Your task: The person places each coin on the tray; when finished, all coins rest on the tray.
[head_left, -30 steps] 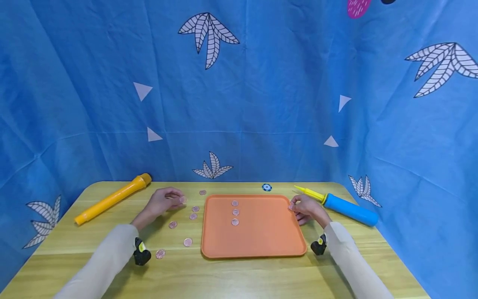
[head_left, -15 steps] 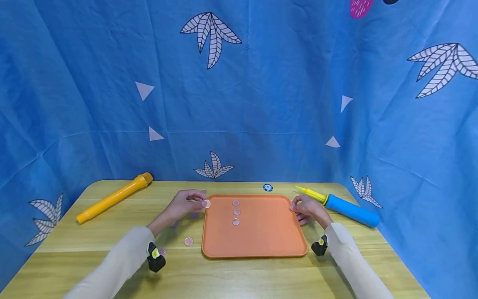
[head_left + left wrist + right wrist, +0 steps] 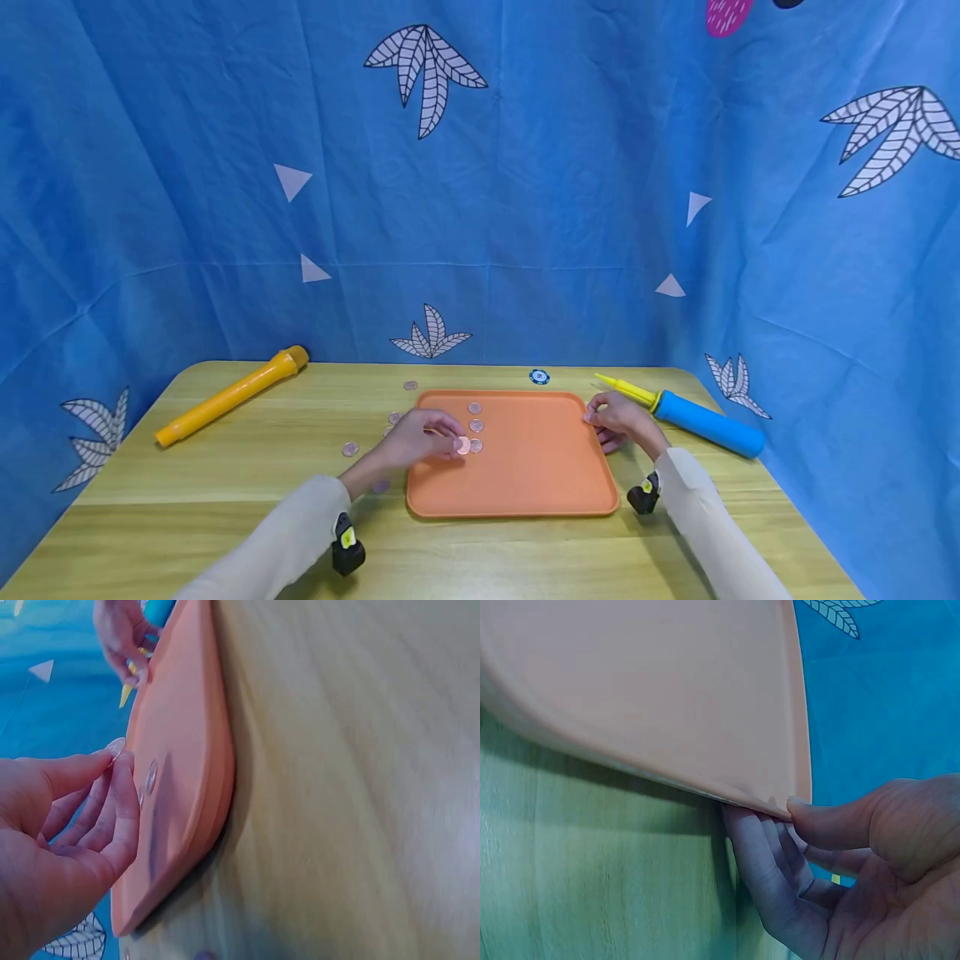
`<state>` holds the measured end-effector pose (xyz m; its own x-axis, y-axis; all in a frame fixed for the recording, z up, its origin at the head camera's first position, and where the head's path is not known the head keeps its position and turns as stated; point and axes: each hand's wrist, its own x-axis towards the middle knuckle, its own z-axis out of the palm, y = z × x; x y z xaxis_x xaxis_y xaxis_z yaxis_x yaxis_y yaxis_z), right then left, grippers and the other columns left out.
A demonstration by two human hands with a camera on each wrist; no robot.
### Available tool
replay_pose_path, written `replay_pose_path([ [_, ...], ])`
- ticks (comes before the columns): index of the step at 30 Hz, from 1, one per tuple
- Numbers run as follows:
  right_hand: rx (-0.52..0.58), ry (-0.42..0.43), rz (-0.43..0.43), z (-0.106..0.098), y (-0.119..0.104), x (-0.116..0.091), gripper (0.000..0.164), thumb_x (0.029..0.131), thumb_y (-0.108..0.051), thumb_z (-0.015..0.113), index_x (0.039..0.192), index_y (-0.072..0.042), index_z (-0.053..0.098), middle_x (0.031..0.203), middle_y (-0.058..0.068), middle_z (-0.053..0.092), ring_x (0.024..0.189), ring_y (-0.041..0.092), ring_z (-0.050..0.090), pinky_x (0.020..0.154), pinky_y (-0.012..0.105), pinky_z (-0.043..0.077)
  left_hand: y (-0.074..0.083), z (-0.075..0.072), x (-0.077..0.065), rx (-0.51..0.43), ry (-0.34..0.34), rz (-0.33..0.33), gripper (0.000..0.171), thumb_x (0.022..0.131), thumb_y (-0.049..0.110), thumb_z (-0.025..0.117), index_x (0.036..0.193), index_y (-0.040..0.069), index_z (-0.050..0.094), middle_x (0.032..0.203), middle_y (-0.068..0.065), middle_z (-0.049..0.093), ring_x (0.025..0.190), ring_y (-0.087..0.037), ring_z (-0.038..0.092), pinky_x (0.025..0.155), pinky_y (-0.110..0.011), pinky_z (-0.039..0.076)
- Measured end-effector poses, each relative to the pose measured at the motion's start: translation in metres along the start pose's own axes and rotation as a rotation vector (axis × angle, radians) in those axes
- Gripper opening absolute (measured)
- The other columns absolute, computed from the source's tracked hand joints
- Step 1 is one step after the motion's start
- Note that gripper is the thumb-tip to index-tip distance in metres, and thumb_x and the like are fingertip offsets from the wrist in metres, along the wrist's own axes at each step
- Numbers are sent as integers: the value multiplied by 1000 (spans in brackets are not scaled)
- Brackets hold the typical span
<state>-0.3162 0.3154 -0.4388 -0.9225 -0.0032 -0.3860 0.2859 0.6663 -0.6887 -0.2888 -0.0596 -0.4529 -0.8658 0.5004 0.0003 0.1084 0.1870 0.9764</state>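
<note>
Between thumb and fingertips my left hand (image 3: 420,440) pinches a shiny coin (image 3: 463,446), over the left part of an orange tray (image 3: 540,475). Three similar coins lie in a short column on the tray, the nearest coin (image 3: 476,447) right beside the pinched one. In the left wrist view the held coin (image 3: 115,747) stands tilted at the fingertips. My right hand (image 3: 618,419) grips the tray's right rim near its far corner. The right wrist view shows the thumb (image 3: 829,823) on top of the rim and the fingers underneath.
Several loose coins, such as one coin (image 3: 350,449), lie on the wooden table left of the tray, some partly hidden by the left arm. A yellow microphone-shaped tube (image 3: 232,397) lies far left. A blue poker chip (image 3: 539,377) and a blue-yellow balloon pump (image 3: 708,423) lie behind and right.
My left hand has carried the pinched coin rightward from the table's left side to over the tray, next to the coin column. My right hand has stayed on the rim.
</note>
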Motion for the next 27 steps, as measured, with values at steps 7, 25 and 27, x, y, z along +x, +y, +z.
replay_pose_path([
  [7,13,-3,11,0,0,0,9,105,-11,63,101,-4,58,72,5,61,60,16,62,61,36,62,-8,25,1,57,-3,11,11,91,-6,74,101,-10,72,88,-16,74,74,-18,73,71,-34,65],
  [25,16,1,12,1,-1,-1,10,105,-12,62,102,-4,58,72,6,61,61,16,62,61,36,63,-4,42,-1,322,146,-16,17,81,-3,84,83,1,68,69,0,57,63,-12,51,58,-22,42],
  [27,14,1,13,1,-1,-1,10,105,-12,63,103,-3,58,72,6,61,61,16,62,62,36,63,-5,43,-1,320,145,-19,17,82,-3,84,84,1,68,69,0,57,63,-12,51,58,-23,41],
])
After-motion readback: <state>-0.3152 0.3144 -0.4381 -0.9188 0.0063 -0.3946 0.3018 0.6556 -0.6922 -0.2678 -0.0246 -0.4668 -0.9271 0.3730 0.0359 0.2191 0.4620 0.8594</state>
